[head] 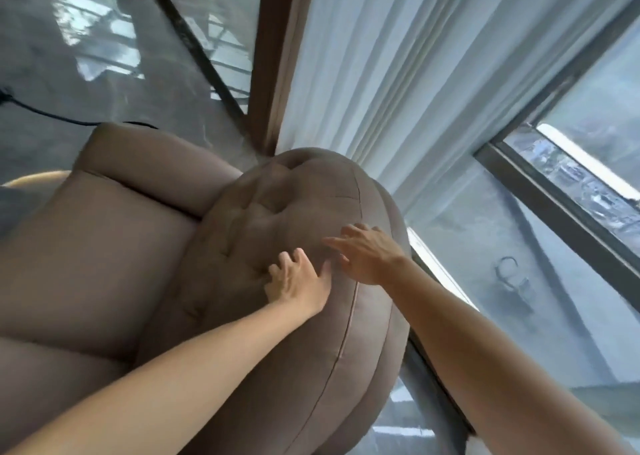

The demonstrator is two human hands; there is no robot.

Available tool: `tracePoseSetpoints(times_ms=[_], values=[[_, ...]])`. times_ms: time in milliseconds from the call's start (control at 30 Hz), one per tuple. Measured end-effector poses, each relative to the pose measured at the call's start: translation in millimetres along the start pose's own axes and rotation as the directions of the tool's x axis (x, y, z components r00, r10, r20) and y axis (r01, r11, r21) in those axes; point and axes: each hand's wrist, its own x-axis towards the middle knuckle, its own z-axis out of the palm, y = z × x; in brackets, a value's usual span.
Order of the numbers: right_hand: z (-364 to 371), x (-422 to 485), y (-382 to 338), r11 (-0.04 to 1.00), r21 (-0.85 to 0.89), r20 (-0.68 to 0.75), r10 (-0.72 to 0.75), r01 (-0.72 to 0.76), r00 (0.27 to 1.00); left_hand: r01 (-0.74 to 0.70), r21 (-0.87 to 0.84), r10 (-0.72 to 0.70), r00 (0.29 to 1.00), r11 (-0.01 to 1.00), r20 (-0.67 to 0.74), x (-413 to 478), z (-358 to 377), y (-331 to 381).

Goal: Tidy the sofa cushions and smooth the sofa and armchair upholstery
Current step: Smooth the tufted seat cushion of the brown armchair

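A taupe upholstered armchair (pixel 104 246) fills the lower left, seen from above and behind. Its tufted, buttoned backrest (pixel 277 205) bulges in the middle of the view. My left hand (pixel 298 281) lies flat on the backrest's padded front, fingers spread. My right hand (pixel 367 253) rests just beside it, palm down near the backrest's top seam, fingers apart. Neither hand holds anything. The seat cushion (pixel 86 274) and the far armrest (pixel 145 156) are visible to the left.
White sheer curtains (pixel 415 73) hang right behind the chair. A dark-framed window (pixel 571 195) runs along the right. Glossy grey marble floor (pixel 69 39) lies beyond, with a black cable (pixel 45 113) across it. A brown drape or post (pixel 277 56) stands behind the armrest.
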Motion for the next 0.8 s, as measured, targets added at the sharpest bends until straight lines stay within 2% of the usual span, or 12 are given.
tracePoseSetpoints(times_ms=[133,233,400,567,800], values=[[27,65,35,0.959,-0.103,-0.056,-0.272,0.265,0.961,0.076,0.093,-0.065,0.991,0.993,-0.113,-4,41,15],[55,86,48,0.934,-0.054,-0.152,-0.358,0.354,0.921,0.160,0.125,-0.137,0.975,0.979,-0.174,-7,76,24],[69,75,59,0.925,-0.011,-0.209,-0.374,0.380,0.904,0.213,0.197,-0.159,0.954,0.957,-0.256,-20,95,27],[86,60,62,0.927,0.022,-0.223,-0.360,0.374,0.906,0.293,0.217,-0.242,0.942,0.931,-0.234,-35,106,31],[105,12,29,0.949,0.074,-0.244,-0.281,0.307,0.928,0.290,0.190,-0.262,0.952,0.938,-0.157,-69,111,11]])
